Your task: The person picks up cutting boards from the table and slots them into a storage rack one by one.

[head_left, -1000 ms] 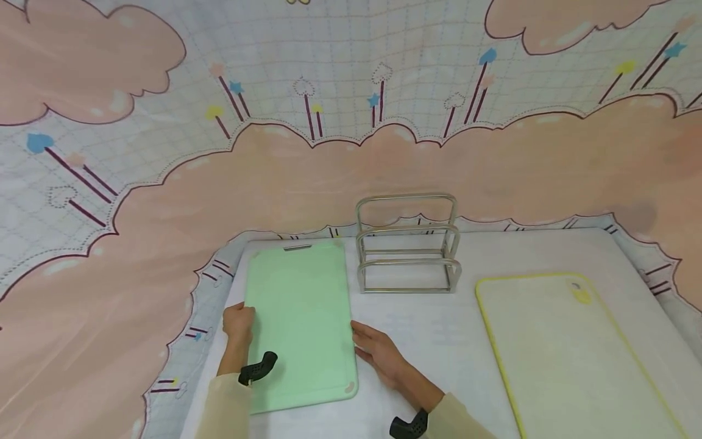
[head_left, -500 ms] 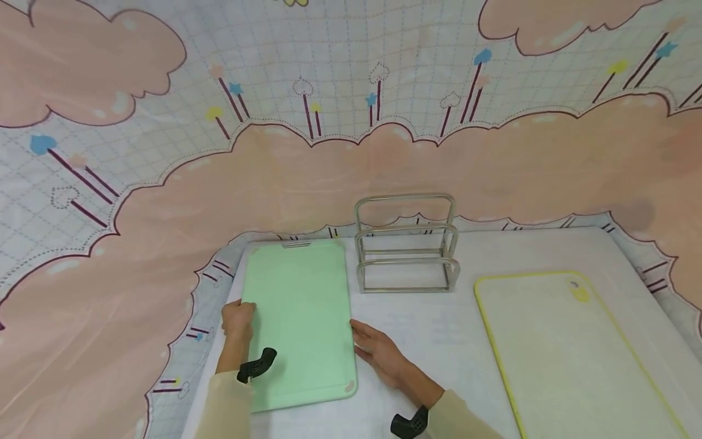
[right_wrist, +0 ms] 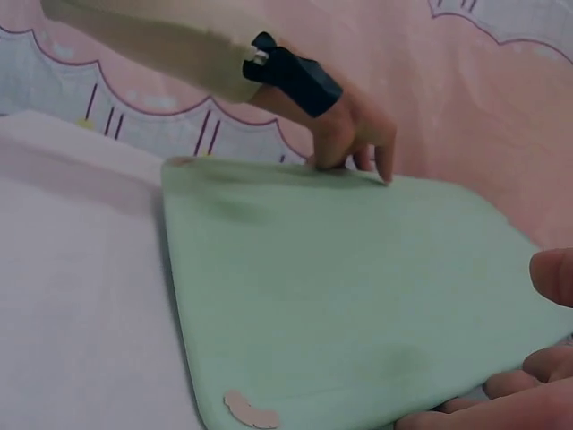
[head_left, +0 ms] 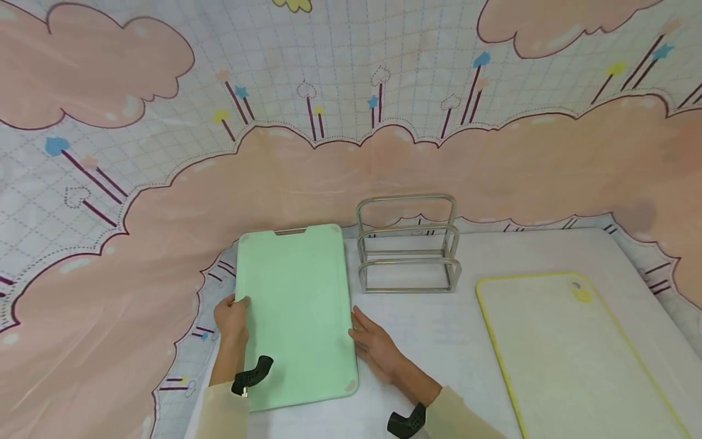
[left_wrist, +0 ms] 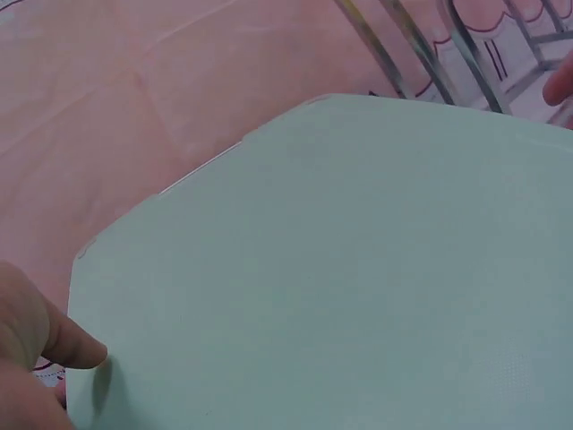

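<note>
A mint-green cutting board [head_left: 296, 317] stands tilted at the left side of the table, its far end raised and its near end low. My left hand [head_left: 231, 320] grips its left edge, with the thumb [left_wrist: 79, 345] on the upper face and the other fingers behind. At the right edge, my right hand [head_left: 378, 349] holds the board between the thumb [right_wrist: 553, 276], over the face, and the fingers [right_wrist: 528, 394], along and under the edge. A slot with a metal strip shows at the board's far end.
A metal wire rack [head_left: 408, 289] with upright loops stands at the table's back, just right of the board. A pale cutting board with a yellow rim [head_left: 576, 360] lies flat on the right of the white table [head_left: 417, 329]. Patterned cloth [head_left: 329, 177] hangs behind.
The green board's far end has risen off the table, the left hand moving up and slightly left with it. The right hand's fingers have shifted upward along the edge. The rack has stayed put.
</note>
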Action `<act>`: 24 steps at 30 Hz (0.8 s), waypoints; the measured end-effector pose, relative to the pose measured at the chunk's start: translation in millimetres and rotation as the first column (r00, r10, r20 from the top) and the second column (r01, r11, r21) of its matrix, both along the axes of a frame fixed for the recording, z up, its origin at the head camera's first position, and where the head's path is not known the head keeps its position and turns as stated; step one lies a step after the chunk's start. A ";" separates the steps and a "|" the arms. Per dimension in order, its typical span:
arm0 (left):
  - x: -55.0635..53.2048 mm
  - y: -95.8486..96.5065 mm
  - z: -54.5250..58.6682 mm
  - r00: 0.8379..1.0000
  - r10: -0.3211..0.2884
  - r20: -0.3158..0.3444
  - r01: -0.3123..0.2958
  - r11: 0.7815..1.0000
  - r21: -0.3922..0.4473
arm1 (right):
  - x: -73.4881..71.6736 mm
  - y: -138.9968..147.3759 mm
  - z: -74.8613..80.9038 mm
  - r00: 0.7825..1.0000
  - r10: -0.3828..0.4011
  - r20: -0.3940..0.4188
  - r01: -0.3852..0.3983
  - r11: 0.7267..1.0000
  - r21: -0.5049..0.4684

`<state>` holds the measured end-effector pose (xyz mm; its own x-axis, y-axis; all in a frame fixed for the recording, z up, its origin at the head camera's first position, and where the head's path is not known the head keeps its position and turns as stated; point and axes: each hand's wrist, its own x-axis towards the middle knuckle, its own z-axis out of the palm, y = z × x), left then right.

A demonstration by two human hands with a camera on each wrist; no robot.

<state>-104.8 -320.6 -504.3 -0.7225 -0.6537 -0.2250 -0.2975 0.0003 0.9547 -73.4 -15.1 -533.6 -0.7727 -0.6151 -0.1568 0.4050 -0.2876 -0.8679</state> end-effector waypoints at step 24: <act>3.1 1.4 32.7 0.985 0.019 -0.169 -0.013 0.999 0.035 | -6.7 1.7 25.3 0.994 -0.025 -0.110 0.033 0.997 0.070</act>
